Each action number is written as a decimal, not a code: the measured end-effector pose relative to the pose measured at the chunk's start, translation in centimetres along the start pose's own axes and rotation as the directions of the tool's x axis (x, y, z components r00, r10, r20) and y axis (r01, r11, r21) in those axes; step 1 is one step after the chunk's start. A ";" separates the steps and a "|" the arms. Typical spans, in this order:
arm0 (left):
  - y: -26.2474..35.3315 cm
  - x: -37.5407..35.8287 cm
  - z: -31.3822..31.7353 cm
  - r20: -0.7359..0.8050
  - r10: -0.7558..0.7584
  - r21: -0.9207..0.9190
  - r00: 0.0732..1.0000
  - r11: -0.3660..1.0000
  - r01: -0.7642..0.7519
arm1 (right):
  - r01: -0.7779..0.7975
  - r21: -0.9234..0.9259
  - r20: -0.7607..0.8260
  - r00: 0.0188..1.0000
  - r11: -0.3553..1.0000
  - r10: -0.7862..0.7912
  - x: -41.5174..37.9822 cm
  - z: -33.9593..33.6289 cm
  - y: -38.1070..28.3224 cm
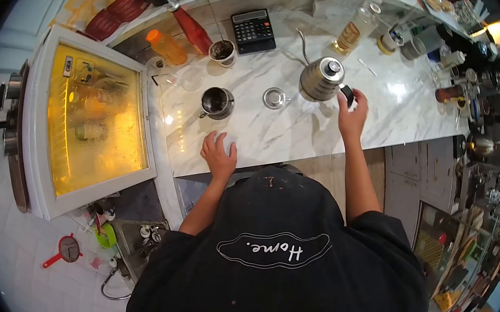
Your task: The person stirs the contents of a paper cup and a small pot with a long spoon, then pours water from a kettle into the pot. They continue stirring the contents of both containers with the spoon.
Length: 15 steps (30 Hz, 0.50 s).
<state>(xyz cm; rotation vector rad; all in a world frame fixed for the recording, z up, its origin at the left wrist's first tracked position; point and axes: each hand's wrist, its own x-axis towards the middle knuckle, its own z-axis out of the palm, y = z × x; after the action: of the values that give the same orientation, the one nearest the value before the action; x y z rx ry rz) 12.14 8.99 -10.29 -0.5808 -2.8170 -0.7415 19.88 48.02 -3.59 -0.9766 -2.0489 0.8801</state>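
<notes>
My right hand (353,118) is closed around the black handle of a steel gooseneck kettle (319,82), which stands upright on the marble counter with its spout toward the back. My left hand (218,154) lies near the counter's front edge, fingers apart and holding nothing. Just beyond it is a metal pitcher (225,93) with dark contents. Between pitcher and kettle sits a small clear glass cup (274,98) with a handle. Behind the pitcher, a white cup (225,63) holds dark grounds and a long thin spoon (212,15).
A black calculator (253,32), an orange-capped bottle (166,47) and a red bottle (191,29) stand at the back. A glass bottle (358,27) is right of the kettle. The glass-fronted fridge (96,117) borders the left, a sink (126,245) below it.
</notes>
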 end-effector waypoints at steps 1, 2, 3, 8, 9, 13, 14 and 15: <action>-0.1 0.0 0.0 -0.005 0.010 0.008 1.000 1.000 -0.010 | -0.037 0.062 0.075 0.997 0.997 0.032 0.2 0.1 -0.6; -0.3 -0.1 0.0 0.002 0.025 0.007 1.000 1.000 -0.025 | -0.155 0.197 0.097 0.986 0.968 0.138 0.1 0.4 -1.2; -0.5 -0.2 0.0 0.008 0.038 0.005 0.999 0.999 -0.038 | -0.198 0.172 0.128 0.976 0.965 0.177 0.2 0.5 -0.6; -1.5 -0.2 -0.4 0.035 0.089 -0.023 0.995 0.996 -0.089 | -0.305 0.295 0.130 0.952 0.906 0.278 0.6 2.7 0.4; -1.8 -0.2 -0.5 0.041 0.098 -0.031 0.994 0.995 -0.097 | -0.318 0.337 0.123 0.948 0.886 0.293 0.3 2.8 0.3; -2.5 0.3 -1.0 0.061 0.134 -0.039 0.989 0.991 -0.132 | -0.329 0.396 0.076 0.942 0.857 0.326 -0.8 2.2 -2.1; -3.0 0.4 -1.2 0.050 0.129 -0.039 0.990 0.991 -0.127 | -0.328 0.390 0.065 0.942 0.860 0.330 -1.2 1.8 -2.7; -3.5 0.6 -1.3 0.036 0.124 -0.038 0.992 0.992 -0.122 | -0.336 0.368 0.060 0.939 0.867 0.338 -1.6 1.5 -3.0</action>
<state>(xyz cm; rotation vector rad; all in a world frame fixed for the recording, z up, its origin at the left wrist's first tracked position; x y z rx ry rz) 10.23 5.69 -10.56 -0.7747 -2.7769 -0.7664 18.40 44.89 -2.47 -1.1315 -1.6370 1.3908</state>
